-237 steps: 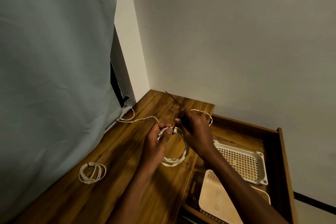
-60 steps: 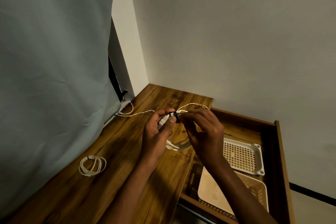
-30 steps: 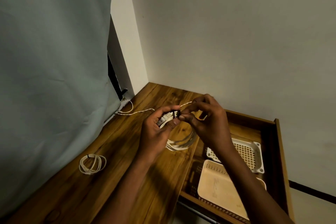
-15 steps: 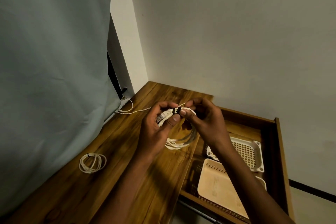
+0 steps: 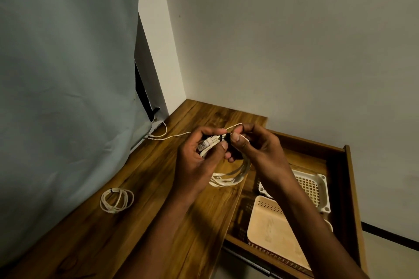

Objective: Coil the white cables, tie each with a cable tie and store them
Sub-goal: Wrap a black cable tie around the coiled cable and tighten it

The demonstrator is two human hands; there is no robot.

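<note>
My left hand grips a coiled white network cable near its clear plug, the loops hanging below over the wooden tabletop. My right hand pinches a black cable tie wrapped around the coil, thumb pressed against it. A second white cable coil, bound with a black tie, lies on the table at the left. A thin loose white cable runs from the curtain's foot toward my hands.
An open wooden drawer at the right holds a white perforated basket and a beige basket. A grey-blue curtain hangs along the table's left side. White walls meet in the corner behind.
The long tail of the black tie that stuck up earlier is no longer seen; the tie now sits tight on the coil. Both hands have stayed together, shifting slightly.
</note>
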